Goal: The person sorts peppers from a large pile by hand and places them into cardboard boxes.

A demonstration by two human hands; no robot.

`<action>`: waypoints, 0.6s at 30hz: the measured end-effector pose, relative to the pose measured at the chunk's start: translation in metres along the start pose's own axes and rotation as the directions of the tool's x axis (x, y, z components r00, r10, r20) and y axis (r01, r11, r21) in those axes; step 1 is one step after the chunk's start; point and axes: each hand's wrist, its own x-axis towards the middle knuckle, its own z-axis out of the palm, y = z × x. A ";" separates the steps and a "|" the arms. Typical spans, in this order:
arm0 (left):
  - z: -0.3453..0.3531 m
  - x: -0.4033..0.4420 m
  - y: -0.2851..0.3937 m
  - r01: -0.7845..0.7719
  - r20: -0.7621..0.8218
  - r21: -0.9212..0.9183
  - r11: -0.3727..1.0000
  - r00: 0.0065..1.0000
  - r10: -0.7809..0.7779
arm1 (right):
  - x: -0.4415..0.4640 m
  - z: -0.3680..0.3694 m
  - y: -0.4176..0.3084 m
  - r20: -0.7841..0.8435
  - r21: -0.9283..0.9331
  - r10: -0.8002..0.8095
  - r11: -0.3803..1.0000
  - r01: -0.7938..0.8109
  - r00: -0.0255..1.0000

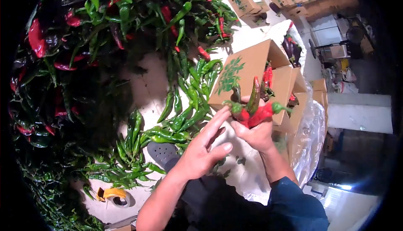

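Note:
Several red and dark peppers [263,112] with green stems are bunched in my right hand [257,135], its fingers wrapped round them. Just left of the bunch is my left hand [206,149], thumb and fingers apart, its fingertips close to a green stem; whether they touch it I cannot tell. Behind the peppers stands an open cardboard box [245,69] with a green print and red peppers inside. Loose green peppers [168,135] lie on the floor left of my left hand.
A large heap of green and red peppers [96,33] fills the left side. A tape dispenser [114,196] lies at the lower left. Clear plastic [308,136] hangs right of the boxes. More cartons [247,2] stand at the back. A grey clog [163,153] shows below.

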 end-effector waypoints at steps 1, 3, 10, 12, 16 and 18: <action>-0.001 -0.002 -0.004 -0.020 0.015 0.133 0.991 1.000 0.019 | -0.001 0.000 -0.010 -0.015 -0.204 -0.059 0.978 0.055 0.998; 0.000 -0.007 -0.010 0.008 0.009 0.095 0.995 1.000 -0.009 | -0.004 0.001 -0.010 -0.023 -0.180 -0.044 0.983 0.039 0.999; -0.006 -0.019 -0.016 0.068 -0.040 0.055 0.996 0.997 -0.066 | -0.003 -0.001 -0.013 0.001 -0.060 -0.011 0.998 0.011 1.000; -0.007 -0.023 -0.017 0.118 -0.061 -0.009 0.993 0.991 -0.118 | -0.005 -0.012 -0.006 0.008 -0.251 -0.034 0.967 0.035 0.999; -0.003 -0.025 -0.016 0.229 -0.109 -0.053 0.972 0.966 -0.234 | -0.008 -0.029 0.004 -0.027 -0.001 0.037 0.999 -0.037 0.999; 0.000 -0.023 -0.019 0.214 -0.102 -0.054 0.975 0.971 -0.218 | -0.007 -0.032 -0.004 -0.074 0.273 0.103 0.959 -0.079 0.992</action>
